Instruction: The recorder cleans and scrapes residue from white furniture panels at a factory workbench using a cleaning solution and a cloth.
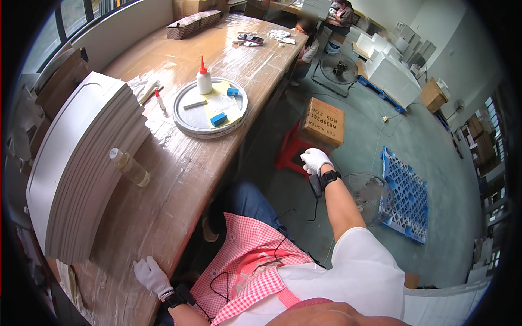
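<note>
My left hand point(152, 277), in a white glove, rests on the film-covered table point(163, 212) near its edge, fingers lying on the surface with nothing in them. My right arm reaches out to the right. My gloved right hand point(316, 161) is closed, in front of a red stool point(288, 151) with a cardboard box point(322, 124) on it. Whether it grips the stool's edge or anything else cannot be made out. A stack of white curved panels point(81, 163) stands on the table, beyond my left hand. A clear bottle of pale liquid point(130, 167) is beside the stack.
Farther along the table, a round white tray point(179, 117) bears a red-tipped glue bottle point(204, 81), blue blocks and yellow paper. A small red-capped bottle point(159, 100) stands nearby. On the floor are fans point(338, 68) and a blue pallet point(405, 195). Other people sit at the back.
</note>
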A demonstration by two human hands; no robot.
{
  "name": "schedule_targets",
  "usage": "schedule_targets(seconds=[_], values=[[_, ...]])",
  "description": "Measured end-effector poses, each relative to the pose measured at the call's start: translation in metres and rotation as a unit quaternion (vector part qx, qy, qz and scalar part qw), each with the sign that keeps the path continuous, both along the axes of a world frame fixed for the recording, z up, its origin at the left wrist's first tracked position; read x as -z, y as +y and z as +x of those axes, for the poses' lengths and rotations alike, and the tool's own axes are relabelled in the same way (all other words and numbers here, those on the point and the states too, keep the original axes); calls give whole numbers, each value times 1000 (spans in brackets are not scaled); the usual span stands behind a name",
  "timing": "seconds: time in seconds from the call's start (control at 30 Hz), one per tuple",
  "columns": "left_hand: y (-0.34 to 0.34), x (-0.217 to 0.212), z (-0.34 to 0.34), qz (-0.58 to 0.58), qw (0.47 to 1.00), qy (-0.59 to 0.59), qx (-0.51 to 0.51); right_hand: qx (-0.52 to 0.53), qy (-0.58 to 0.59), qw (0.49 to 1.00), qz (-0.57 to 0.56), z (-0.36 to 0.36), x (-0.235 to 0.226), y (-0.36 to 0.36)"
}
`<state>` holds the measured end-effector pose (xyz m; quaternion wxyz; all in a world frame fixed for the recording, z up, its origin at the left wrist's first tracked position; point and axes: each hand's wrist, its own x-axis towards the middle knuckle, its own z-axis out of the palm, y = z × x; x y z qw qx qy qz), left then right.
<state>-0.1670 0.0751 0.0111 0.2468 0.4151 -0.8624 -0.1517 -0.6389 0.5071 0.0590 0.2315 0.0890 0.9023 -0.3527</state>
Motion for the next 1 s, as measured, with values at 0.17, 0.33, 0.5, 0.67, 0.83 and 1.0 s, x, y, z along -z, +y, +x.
schedule_targets(seconds=[0.17, 0.33, 0.5, 0.67, 0.83, 1.0], values=[[-1, 10, -4, -69, 995, 75, -1, 25, 47, 995, 83, -24, -8, 17], [-3, 9, 4, -47, 999, 25, -11, -39, -153, 979, -126, 16, -14, -60], [-2, 7, 1, -46, 998, 48, -19, -197, -208, 943, -171, 84, -3, -113], [-1, 10, 1, -35, 997, 70, -16, -309, -323, 874, -192, 132, 47, -131], [-1, 8, 0, -36, 997, 62, -15, -315, -272, 897, -148, 148, 65, -144], [4, 1, -5, -51, 995, 81, -8, -260, -343, 881, -196, 138, 72, -137]])
